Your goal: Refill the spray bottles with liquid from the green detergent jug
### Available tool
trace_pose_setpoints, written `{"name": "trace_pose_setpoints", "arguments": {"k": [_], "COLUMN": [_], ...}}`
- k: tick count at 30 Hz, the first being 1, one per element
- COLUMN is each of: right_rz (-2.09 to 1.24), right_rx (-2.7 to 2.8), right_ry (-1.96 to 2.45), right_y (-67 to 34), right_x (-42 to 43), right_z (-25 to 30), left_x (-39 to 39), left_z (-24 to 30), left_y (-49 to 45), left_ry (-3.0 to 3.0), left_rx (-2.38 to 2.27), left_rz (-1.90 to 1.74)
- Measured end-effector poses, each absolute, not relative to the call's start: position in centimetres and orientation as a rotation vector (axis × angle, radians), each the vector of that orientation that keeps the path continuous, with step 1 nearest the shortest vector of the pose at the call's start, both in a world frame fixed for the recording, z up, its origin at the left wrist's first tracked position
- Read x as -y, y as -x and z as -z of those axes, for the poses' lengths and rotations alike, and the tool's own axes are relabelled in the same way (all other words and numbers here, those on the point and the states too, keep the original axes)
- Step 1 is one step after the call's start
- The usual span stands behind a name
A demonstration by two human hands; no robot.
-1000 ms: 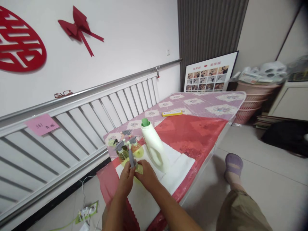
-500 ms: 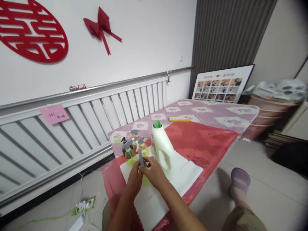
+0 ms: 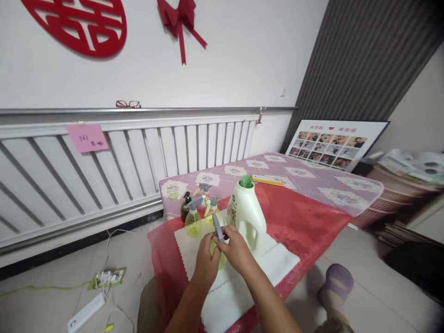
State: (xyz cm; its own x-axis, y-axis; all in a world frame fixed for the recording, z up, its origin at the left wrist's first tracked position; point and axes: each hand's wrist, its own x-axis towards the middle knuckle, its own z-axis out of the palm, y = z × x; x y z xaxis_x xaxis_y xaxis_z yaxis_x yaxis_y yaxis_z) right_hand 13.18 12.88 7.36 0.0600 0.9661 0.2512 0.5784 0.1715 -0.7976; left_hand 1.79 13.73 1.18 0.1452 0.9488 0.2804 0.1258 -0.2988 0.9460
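Observation:
A spray bottle with a grey trigger head (image 3: 218, 227) stands between my hands at the front of the white cloth (image 3: 236, 291); its yellow-green body is mostly covered by them. My left hand (image 3: 207, 256) is closed around its neck from the left. With fingers bent around the trigger head, my right hand (image 3: 236, 247) grips from the other side. Just behind and to the right is a large pale-green jug (image 3: 252, 210) with a green cap or cup (image 3: 246, 181) in its mouth. Further spray bottles (image 3: 193, 222) and a dark pump bottle (image 3: 185, 208) stand left of the jug.
Red plastic sheeting (image 3: 291, 208) lies under the cloth on a patterned tabletop (image 3: 301, 172). A yellow box (image 3: 267, 180) sits behind the jug. A radiator (image 3: 138, 157) runs along the left wall. A power strip (image 3: 86, 311) and cables lie on the floor at left.
The camera view has tilted and shifted, so the whole scene sits differently in the picture. Both hands remain on the same spray bottle, with little change in their grip.

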Motion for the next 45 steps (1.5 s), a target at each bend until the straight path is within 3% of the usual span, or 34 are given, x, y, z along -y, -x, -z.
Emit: {"name": "trace_pose_setpoints", "arguments": {"k": [11, 21, 31, 45], "right_rz": [-0.694, -0.567, -0.854, -0.814], "right_rx": [1.832, 1.793, 1.701, 2.125], "right_ry": [1.432, 1.558, 1.472, 1.475], "right_y": [-15.8, -15.1, -16.3, -15.8], "right_x": [-13.5, -13.5, -14.0, -15.2], "right_z": [-8.1, -8.1, -7.4, -11.4], "left_x": [-13.6, -13.7, -13.7, -13.8], "left_z": [0.7, 1.3, 1.2, 1.1], "left_y": [-3.4, -3.9, -3.2, -2.9], "left_ry": [-1.702, -1.758, -1.677, -1.674], "left_rx": [-1.204, -1.207, -1.160, -1.163], "left_rz": [-1.365, -1.440, -1.440, -1.424]}}
